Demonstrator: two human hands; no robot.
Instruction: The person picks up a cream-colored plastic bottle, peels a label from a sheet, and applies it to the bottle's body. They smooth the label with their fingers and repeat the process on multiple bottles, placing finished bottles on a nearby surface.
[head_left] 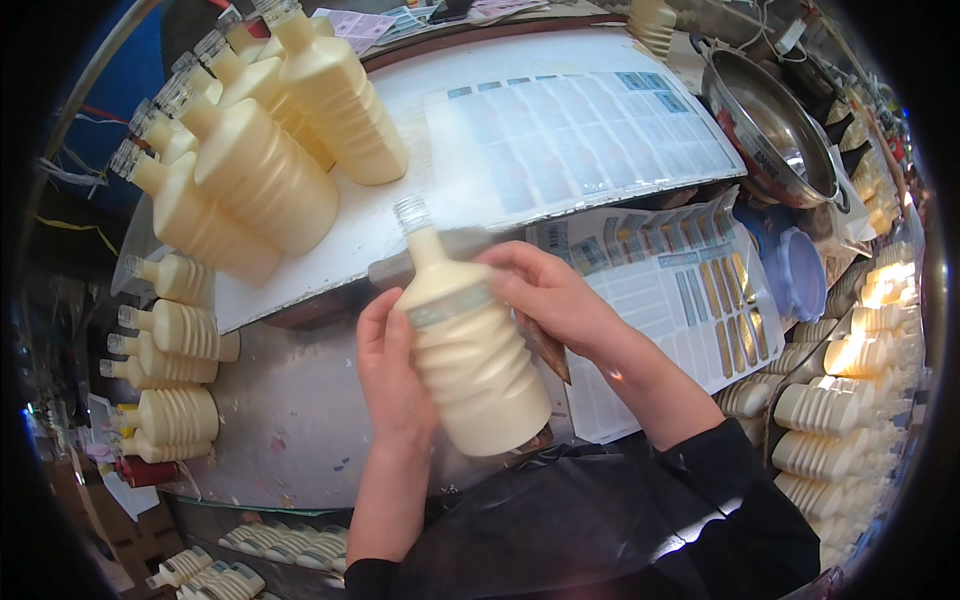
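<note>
Between my two hands is a cream-coloured bottle (480, 370) with a clear threaded neck and wavy ridges, tilted with its neck away from me. A greyish label strip (452, 305) lies across its shoulder. My left hand (392, 370) grips the bottle's left side, thumb near the strip's left end. My right hand (550, 295) closes on the right shoulder, fingers at the strip's other end. Below the right hand a brown pointed piece (546, 352) shows; its kind is unclear. Sheets of labels (680, 300), some gold, lie to the right.
Several similar bottles (270, 180) stand on the white board (400, 95) at upper left. A translucent label sheet (590, 140) covers its right part. A metal pan (770, 125) and purple basin (795, 272) sit at right. Rows of bottles (820, 450) line the right side.
</note>
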